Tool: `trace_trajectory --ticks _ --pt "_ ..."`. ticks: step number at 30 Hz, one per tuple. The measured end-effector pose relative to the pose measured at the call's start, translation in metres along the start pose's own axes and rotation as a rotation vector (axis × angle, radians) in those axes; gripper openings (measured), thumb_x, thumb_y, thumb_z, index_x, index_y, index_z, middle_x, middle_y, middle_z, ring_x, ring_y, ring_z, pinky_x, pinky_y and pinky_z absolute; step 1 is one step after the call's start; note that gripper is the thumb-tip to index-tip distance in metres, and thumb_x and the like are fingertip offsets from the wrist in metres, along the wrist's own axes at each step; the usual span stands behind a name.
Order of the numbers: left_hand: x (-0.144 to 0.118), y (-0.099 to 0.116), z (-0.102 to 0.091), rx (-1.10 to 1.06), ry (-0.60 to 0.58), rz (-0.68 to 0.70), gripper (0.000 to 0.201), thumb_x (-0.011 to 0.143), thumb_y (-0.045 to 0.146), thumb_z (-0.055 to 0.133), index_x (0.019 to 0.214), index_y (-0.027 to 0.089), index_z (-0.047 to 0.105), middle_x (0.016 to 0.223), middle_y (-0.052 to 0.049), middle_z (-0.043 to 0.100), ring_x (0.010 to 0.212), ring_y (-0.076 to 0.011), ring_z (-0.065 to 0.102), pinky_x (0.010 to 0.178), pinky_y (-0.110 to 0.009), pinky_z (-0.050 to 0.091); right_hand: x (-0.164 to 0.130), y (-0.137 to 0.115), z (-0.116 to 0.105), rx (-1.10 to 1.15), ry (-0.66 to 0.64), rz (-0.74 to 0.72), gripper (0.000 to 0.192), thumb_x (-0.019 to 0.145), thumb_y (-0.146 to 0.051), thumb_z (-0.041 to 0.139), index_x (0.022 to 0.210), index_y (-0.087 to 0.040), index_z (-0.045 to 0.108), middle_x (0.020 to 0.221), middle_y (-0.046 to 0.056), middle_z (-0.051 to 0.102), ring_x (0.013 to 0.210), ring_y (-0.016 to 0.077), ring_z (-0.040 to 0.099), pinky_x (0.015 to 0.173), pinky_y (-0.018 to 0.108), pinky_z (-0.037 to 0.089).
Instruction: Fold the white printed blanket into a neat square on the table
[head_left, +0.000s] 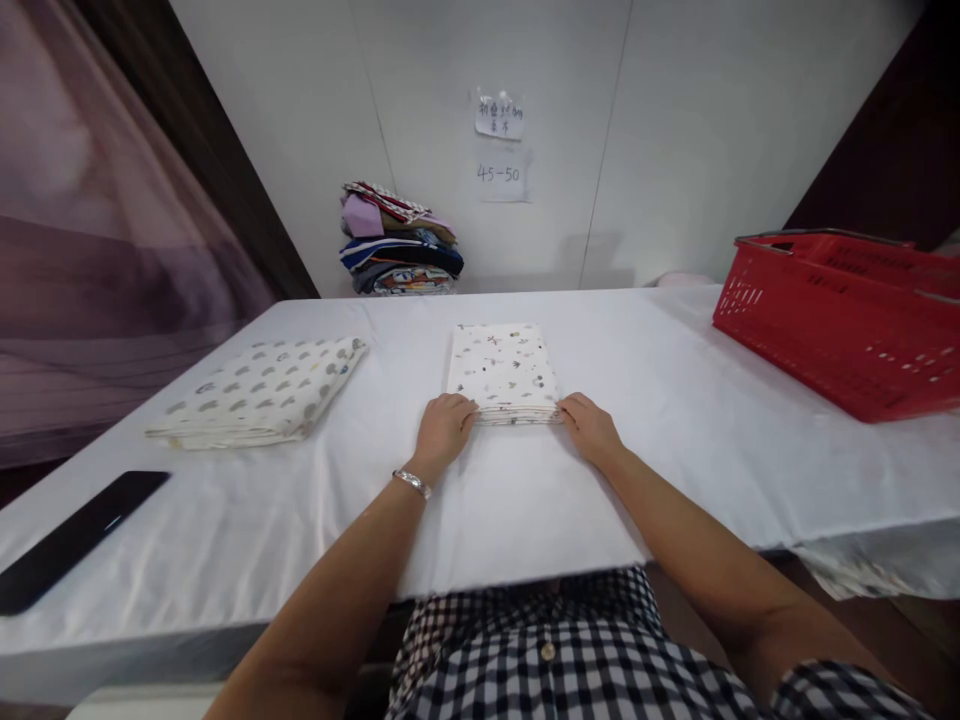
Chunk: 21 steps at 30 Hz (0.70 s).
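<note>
A folded white cloth with small scattered prints lies in the middle of the white-covered table. My left hand grips its near left corner, a silver bracelet on that wrist. My right hand grips its near right corner. Both hands have the fingers curled onto the cloth's near edge, thumbs toward each other.
A second folded cloth with grey prints lies to the left. A black flat object sits at the near left edge. A red plastic basket stands at the right. A pile of coloured fabrics rests by the back wall.
</note>
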<state>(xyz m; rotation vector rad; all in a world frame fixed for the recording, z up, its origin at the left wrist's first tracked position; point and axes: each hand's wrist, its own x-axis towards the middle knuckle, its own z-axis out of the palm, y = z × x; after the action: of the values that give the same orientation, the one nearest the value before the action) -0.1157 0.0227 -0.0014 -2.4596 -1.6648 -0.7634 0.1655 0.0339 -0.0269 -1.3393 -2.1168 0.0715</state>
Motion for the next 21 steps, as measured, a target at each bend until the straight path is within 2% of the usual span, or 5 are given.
trace_trajectory --ticks 4,8,21 --pt "-0.001 -0.001 0.001 -0.025 0.025 0.011 0.022 0.090 0.031 0.047 0.096 0.021 0.066 0.095 -0.006 0.065 0.092 -0.0214 0.055 0.081 -0.036 0.042 0.000 -0.003 -0.003 0.041 0.040 -0.051 0.025 0.088 -0.023 0.044 0.108 -0.023 0.060 0.110 0.007 0.060 0.103 0.0214 0.053 0.080 0.034 0.048" --pt "0.000 0.001 0.001 0.008 0.023 0.018 0.026 0.090 0.033 0.046 0.101 0.022 0.066 0.096 -0.007 0.065 0.090 -0.0221 0.055 0.081 -0.037 0.041 0.002 -0.007 -0.004 0.072 0.049 -0.076 0.028 0.090 -0.027 0.043 0.112 -0.024 0.060 0.112 0.007 0.060 0.104 0.0219 0.053 0.084 0.037 0.048" --pt "0.004 0.004 0.001 -0.023 0.025 -0.003 0.027 0.091 0.029 0.043 0.090 0.023 0.069 0.095 -0.006 0.064 0.091 -0.0207 0.055 0.084 -0.039 0.040 0.010 -0.008 -0.001 0.110 0.063 -0.049 0.026 0.091 -0.025 0.041 0.099 -0.024 0.065 0.099 0.006 0.063 0.095 0.0205 0.055 0.080 0.035 0.049"
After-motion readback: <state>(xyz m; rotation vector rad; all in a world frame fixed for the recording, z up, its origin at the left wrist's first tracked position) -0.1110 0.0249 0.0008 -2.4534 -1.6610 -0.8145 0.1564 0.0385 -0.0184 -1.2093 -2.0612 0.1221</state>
